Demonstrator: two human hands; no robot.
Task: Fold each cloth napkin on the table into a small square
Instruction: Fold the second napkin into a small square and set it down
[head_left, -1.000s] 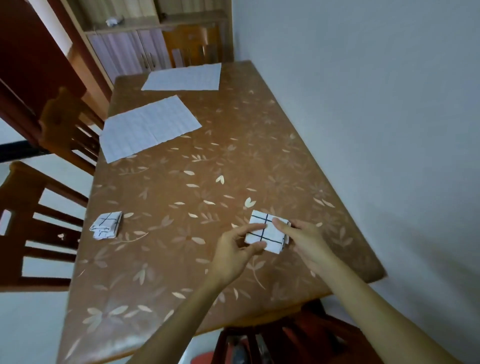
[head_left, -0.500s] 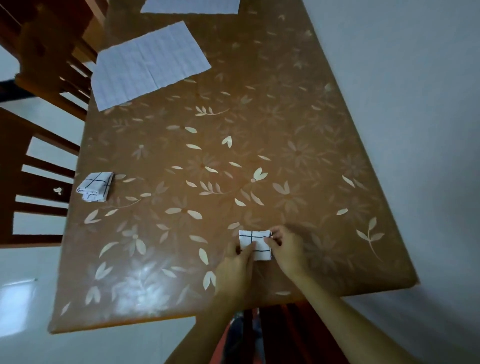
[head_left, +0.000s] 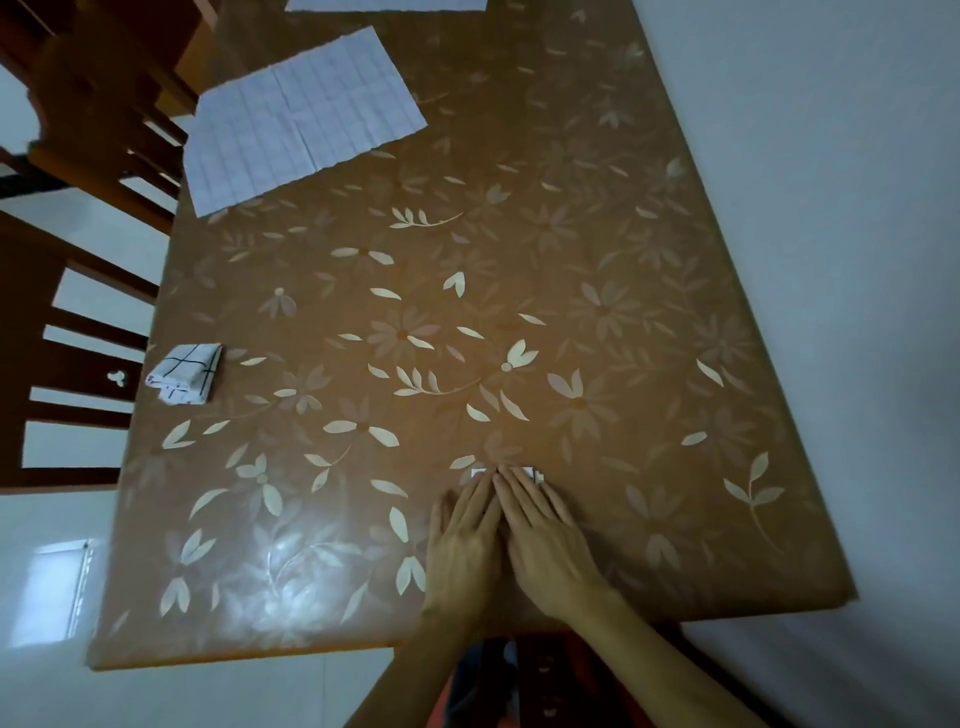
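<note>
My left hand (head_left: 467, 540) and my right hand (head_left: 545, 545) lie flat side by side, fingers straight, pressing down on a small folded white napkin with black grid lines (head_left: 535, 474). Only its far edge shows past my fingertips. A second folded grid napkin (head_left: 184, 373) rests near the table's left edge. One unfolded white napkin (head_left: 301, 119) lies flat at the far left. Another unfolded napkin (head_left: 384, 4) is cut off by the top of the view.
The table (head_left: 623, 260) has a glossy brown cover with a leaf and flower print. Wooden chairs (head_left: 62, 322) stand along its left side. A pale wall (head_left: 857, 260) runs along the right edge. A chair seat shows below the near edge.
My fingers went from pinching the small napkin to lying flat on top of it, covering nearly all of it. The camera tilted further down toward the table.
</note>
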